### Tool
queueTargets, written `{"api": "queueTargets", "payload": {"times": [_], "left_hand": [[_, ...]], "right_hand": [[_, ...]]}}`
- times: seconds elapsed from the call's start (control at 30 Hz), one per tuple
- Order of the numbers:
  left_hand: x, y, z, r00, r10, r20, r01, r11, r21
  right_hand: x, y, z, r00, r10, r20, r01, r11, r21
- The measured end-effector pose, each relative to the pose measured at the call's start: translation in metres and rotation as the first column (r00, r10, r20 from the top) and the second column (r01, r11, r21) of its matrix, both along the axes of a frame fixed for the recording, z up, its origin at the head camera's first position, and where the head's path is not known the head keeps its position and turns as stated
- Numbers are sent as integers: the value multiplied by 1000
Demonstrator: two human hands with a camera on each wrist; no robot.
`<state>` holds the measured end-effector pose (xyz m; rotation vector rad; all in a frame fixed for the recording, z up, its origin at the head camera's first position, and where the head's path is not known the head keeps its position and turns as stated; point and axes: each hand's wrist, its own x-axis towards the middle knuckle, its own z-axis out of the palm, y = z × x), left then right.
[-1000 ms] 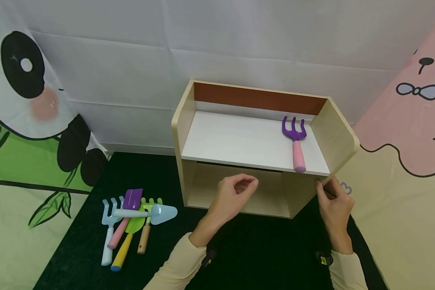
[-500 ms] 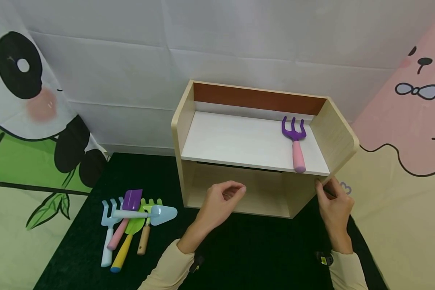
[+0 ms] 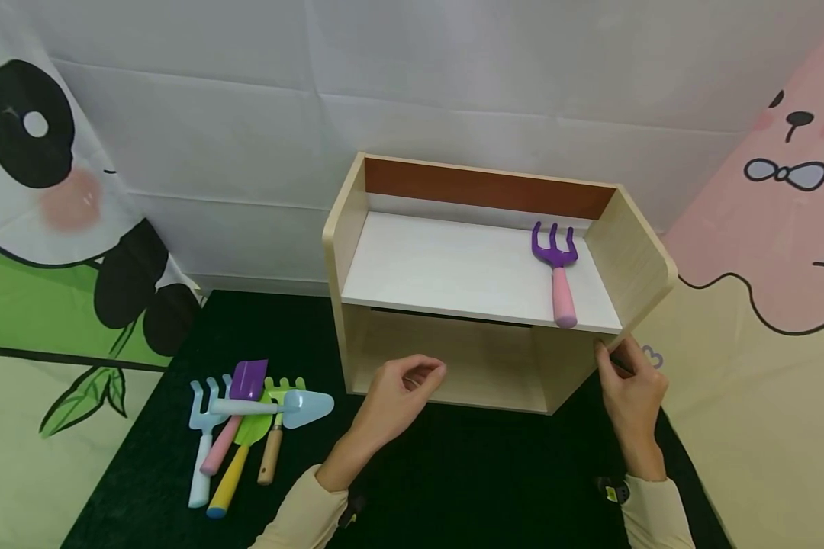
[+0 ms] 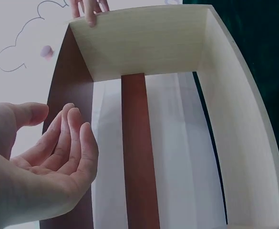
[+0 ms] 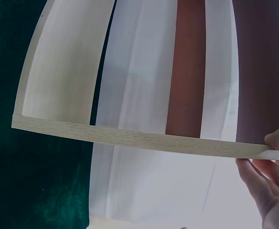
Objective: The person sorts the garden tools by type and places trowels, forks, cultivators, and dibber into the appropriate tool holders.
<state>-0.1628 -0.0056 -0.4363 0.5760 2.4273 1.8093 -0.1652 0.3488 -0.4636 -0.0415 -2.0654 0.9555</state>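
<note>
A light-wood shelf unit (image 3: pixel 633 267) with a white middle board (image 3: pixel 439 259) stands on the dark green table. My right hand (image 3: pixel 633 400) pinches its right side panel, just under the board; in the right wrist view the thumb (image 5: pixel 278 139) lies inside the panel and the fingers (image 5: pixel 256 179) outside. Holding nothing, my left hand (image 3: pixel 394 396) hovers before the lower compartment, its fingers loosely bent and apart from the thumb (image 4: pixel 32 113) in the left wrist view. A hand fork (image 3: pixel 563 293) with purple tines and pink handle lies on the white board's right end.
Left of the shelf lies a heap of toy garden tools: a light blue trowel (image 3: pixel 305 409) across the top, a blue fork (image 3: pixel 201 457), a purple shovel (image 3: pixel 249 379), a green-and-yellow tool (image 3: pixel 230 480) and a wooden-handled rake (image 3: pixel 271 454). A white cloth wall (image 3: pixel 247 137) rises behind.
My left hand has moved left and down, toward the front, away from the shelf's middle. The right hand keeps its grip on the side panel; the fork and heap stay put.
</note>
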Motion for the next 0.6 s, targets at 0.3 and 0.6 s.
{"api": "queueTargets", "payload": {"times": [0.3, 0.6], "left_hand": [[2, -13, -10, 1000, 13, 22, -12, 1000, -21], [1, -26, -22, 999, 27, 21, -26, 998, -53]], "right_hand": [[0, 0, 0, 1000, 2, -6, -1, 1000, 4], [0, 0, -1, 1000, 7, -15, -7, 1000, 5]]}}
